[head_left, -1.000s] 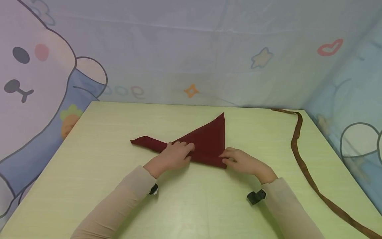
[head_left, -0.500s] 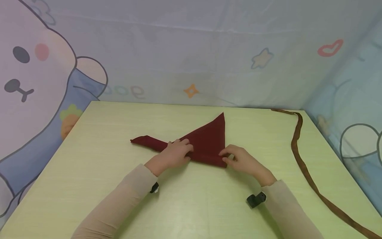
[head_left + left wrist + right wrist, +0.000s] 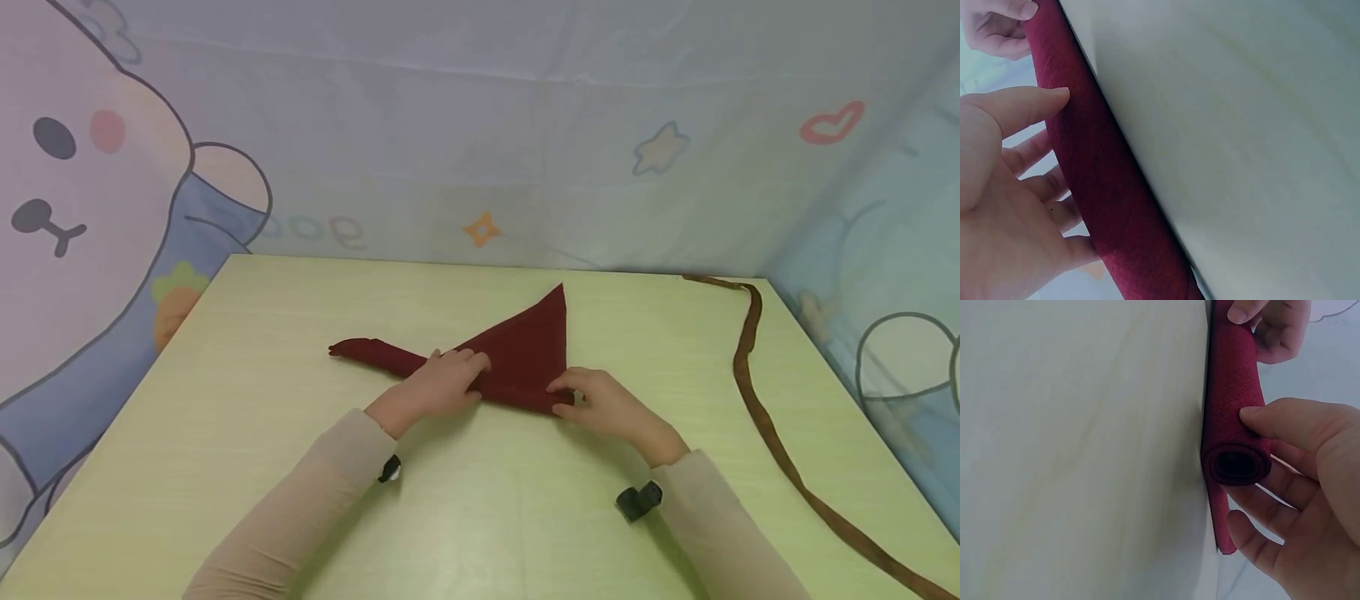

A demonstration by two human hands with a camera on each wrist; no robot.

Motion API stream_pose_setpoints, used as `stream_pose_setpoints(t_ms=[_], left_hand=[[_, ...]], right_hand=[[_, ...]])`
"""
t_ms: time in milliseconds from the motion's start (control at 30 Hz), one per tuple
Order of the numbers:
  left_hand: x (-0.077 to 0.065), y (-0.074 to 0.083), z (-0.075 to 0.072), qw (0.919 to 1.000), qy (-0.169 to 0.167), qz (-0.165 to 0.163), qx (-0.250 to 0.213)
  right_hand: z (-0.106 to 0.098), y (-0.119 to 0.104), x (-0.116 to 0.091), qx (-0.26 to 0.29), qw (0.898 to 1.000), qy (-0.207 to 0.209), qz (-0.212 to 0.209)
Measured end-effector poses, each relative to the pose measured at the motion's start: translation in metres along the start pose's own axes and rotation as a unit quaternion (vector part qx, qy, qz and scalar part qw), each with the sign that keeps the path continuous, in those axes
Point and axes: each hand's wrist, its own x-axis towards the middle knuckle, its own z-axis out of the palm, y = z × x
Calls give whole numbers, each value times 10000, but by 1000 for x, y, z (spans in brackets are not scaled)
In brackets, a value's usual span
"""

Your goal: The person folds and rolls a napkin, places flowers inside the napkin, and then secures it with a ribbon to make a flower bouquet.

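A dark red cloth (image 3: 525,354) lies mid-table, its near edge wound into a roll and its far part a flat triangle pointing away. The left hand (image 3: 442,385) holds the roll near its middle, thumb on the near side and fingers over the top. At the roll's right end the right hand (image 3: 603,404) grips it between thumb and fingers. In the right wrist view the rolled cloth (image 3: 1235,394) shows a spiral end with a hollow core. The left wrist view has the left thumb (image 3: 1035,106) pressing the roll's side. The roll's left tail tapers to a loose tip.
A long brown strip (image 3: 757,408) runs along the right side of the pale wooden table (image 3: 465,517), from the back edge to the front corner. Printed fabric (image 3: 525,150) with cartoon figures hangs behind and beside the table.
The near roll has turned a little away from the person, and its right near corner has moved slightly farther back. The left tail's tip looks more curled. Both hands shifted only slightly with it.
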Motion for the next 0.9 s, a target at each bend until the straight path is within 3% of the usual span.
stream_pose_setpoints(t_ms=[200, 333, 533, 700, 900], left_hand=[[-1, 7, 1, 9987, 209, 84, 465], [-1, 11, 1, 9982, 308, 109, 506], [3, 8, 0, 9993, 210, 144, 269], [8, 3, -3, 9996, 73, 277, -5], [10, -1, -6, 9988, -88, 188, -444]], right_hand=[[-2, 4, 2, 98, 9999, -111, 81], [-3, 4, 3, 74, 10000, -36, 44], [-1, 1, 4, -176, 9997, 145, -92], [0, -2, 6, -504, 9987, 121, 32], [2, 0, 10, -697, 9975, 132, -74]])
